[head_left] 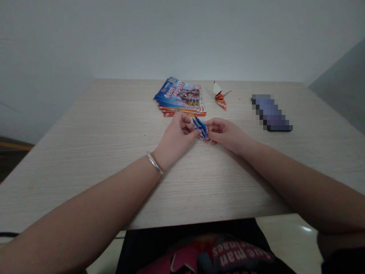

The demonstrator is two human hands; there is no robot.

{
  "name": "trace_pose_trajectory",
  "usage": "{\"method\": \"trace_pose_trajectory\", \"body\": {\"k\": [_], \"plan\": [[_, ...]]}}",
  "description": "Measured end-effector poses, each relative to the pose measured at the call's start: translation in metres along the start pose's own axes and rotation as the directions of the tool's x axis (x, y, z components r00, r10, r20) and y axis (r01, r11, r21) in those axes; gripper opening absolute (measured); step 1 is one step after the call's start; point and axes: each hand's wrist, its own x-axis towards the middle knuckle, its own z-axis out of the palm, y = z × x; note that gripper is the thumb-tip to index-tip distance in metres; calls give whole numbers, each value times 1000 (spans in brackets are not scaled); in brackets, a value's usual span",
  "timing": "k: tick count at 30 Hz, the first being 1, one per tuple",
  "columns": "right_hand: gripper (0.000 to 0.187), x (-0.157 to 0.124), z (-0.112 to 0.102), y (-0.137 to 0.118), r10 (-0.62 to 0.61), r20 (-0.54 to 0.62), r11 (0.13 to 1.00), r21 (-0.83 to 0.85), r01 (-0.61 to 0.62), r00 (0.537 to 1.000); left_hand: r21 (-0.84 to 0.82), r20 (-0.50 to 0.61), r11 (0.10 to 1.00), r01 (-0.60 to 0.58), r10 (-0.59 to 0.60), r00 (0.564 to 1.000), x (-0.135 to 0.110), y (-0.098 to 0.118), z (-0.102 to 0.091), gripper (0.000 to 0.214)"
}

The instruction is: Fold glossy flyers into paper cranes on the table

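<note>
— Where is the folded blue paper (201,129)?

— Right between the two hands, near the middle of the pale wooden surface (99,125). It is small and narrow, creased into a slanted strip, printed blue with a little white and red. Whether its lower end touches the wood or sits just above it, I cannot tell.

— And the grip on each side?

— The left hand (174,137) pinches the paper's left end, thumb and forefinger closed on it, the other fingers curled in. The right hand (228,135) does the same from the other side, its fingertips closed on the paper's lower right edge. So both grips are clenched on the one piece, and the fingertips of the two hands nearly meet over it. Both wrists rest low on the surface.

— Anything on the arms?

— A silver bangle (154,163) on the left wrist.

— What lies around?

— Just behind the hands, a fanned stack of leaflets (181,98), blue on top with orange edges below; the left hand's knuckles come close to its front edge. To the right of the stack stands a red-and-white origami figure (220,96), apart from both hands. Farther right lies a dark flat object (270,113), blurred out, well apart from the paper. A plain white wall (182,38) rises behind the surface.
</note>
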Motion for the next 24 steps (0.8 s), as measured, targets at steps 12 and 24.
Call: {"method": "trace_pose_trajectory", "body": {"k": [12,24], "plan": [[17,1,-1,-2,50,5,998,-38,-50,999,237,187,971,-27,-18,982,-7,16,-3,19],[19,1,-2,9,-68,-1,997,-43,68,998,257,205,965,-47,-7,979,-6,8,-5,12]]}}
